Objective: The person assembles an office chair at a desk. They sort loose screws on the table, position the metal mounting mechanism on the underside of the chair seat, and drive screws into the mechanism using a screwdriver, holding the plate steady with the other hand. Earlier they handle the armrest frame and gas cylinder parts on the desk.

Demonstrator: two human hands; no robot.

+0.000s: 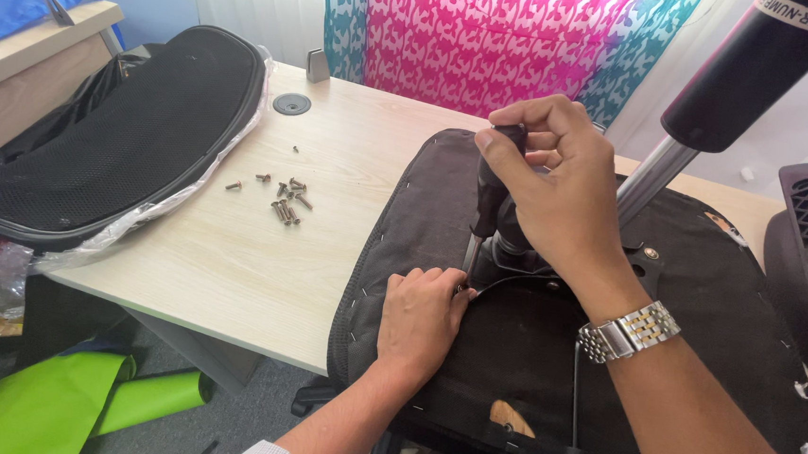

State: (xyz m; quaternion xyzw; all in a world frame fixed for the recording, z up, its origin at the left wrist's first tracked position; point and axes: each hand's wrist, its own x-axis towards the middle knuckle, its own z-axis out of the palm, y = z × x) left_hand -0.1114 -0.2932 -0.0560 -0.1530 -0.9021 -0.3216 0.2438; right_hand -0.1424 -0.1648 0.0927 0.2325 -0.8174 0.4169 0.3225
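Chair seat (526, 378) flipped underside-up on desk (232, 253) so mechanism is reachable. My right hand (554, 185) clenched round screwdriver handle (501, 172), held upright to bear down. My left hand (421, 318) pinches screw at tip, steadying it. Spare screws (285, 200) piled clear to left.

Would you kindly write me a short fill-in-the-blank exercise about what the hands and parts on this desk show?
1. The right hand grips the handle of a ____.
2. The left hand rests on the upturned black ____ of a chair.
3. Loose screws lie on the ____ desk.
4. A metal watch sits on the ____ wrist.

Missing words: screwdriver; seat; wooden; right
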